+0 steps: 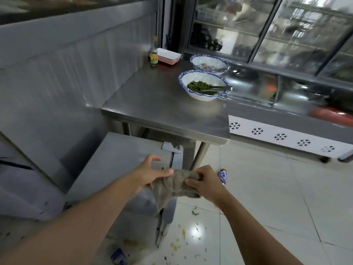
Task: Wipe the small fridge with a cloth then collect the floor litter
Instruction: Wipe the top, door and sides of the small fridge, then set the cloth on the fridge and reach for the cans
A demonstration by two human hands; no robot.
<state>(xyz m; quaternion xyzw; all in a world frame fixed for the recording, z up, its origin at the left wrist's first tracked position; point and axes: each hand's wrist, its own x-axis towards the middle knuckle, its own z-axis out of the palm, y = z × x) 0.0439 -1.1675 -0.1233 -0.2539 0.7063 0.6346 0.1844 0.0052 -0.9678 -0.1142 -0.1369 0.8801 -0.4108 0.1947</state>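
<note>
Steel walls and a glass-fronted display case back a steel desk (162, 104) carrying two blue-rimmed bowls (203, 85), a bottle (153, 54) and stacked trays (169, 56) at its far end. Near and left of it, over the small fridge (114, 165), both hands hold a grey cloth (175, 186) stretched between them: the left hand (150, 174) pinches its left end, the right hand (205, 181) grips its bunched right end. Litter (179, 243) is scattered on the white tiled floor (277, 197) below, with a crushed can (222, 175) just right of the right hand.
</note>
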